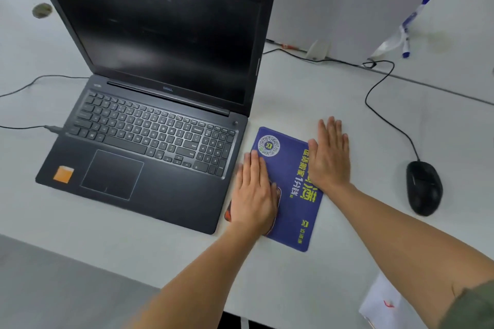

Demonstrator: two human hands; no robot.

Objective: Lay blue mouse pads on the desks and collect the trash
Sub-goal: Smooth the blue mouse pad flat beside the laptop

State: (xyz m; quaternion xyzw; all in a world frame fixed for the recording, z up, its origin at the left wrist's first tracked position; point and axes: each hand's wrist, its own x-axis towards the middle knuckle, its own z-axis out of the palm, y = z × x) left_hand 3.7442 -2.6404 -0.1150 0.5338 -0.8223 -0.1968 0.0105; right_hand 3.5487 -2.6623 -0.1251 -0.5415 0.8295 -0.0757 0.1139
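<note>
Both hands pressed flat on one blue mouse pad beside the laptop.

The left hand [254,192] lies palm down, fingers straight and together, on the pad's laptop-side edge; the right hand [330,155] lies palm down on the opposite far corner, fingertips reaching past it onto the desk [307,93]. Neither grip is closed on anything: both are spread fully flat, pressing rather than holding. Both forearms stretch forward, bare. One blue mouse pad [291,195] sits flat between and under the two hands, touching the one open laptop [149,115] beside the left hand. One black mouse [424,187] rests well beyond the right hand, its one cable [379,88] curling away.
</note>
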